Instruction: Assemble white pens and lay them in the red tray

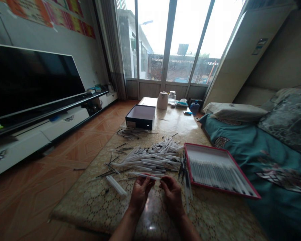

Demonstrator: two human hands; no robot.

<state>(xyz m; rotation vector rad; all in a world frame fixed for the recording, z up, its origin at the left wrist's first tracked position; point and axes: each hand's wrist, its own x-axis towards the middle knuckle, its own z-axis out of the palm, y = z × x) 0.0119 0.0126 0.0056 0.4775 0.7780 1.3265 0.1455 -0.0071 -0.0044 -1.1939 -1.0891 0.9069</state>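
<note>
My left hand [139,193] and my right hand [172,193] are side by side over the near part of a low table [95,204]. Both pinch the same white pen [148,176], held level between them, one hand at each end. Just beyond lies a heap of white pen barrels [153,155]. Thin dark refills [115,159] are scattered to its left. A red-rimmed tray [240,194] with rows of finished pens sits to the right of my right hand.
A dark open box [140,116] stands farther back on the table, with a white kettle [162,100] and a glass jar [172,97] at the far end. A sofa with teal cover [243,147] lies right; a television [32,80] stands left.
</note>
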